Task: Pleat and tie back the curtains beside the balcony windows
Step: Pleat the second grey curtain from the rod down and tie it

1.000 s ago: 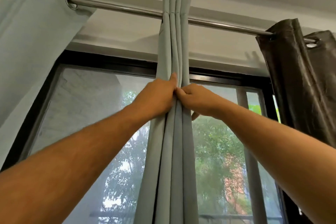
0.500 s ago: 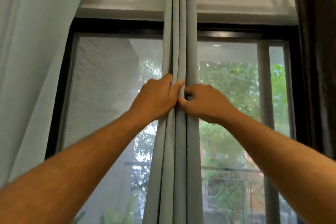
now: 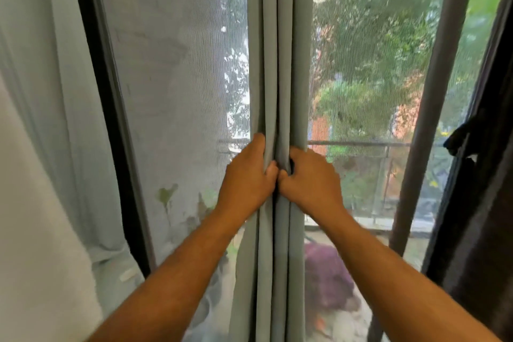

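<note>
A black window frame (image 3: 94,86) ran down the left, with a grey mesh screen (image 3: 172,78) just beside it. Far outside, a balcony railing (image 3: 361,143) crossed before green trees (image 3: 369,36), and a blurred purple plant (image 3: 327,277) was lower, nearer

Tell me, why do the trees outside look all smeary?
In the head view the trees are smeared by motion blur and veiled by the window's mesh; the left hand, right hand and pleated curtain look sharper.
</note>
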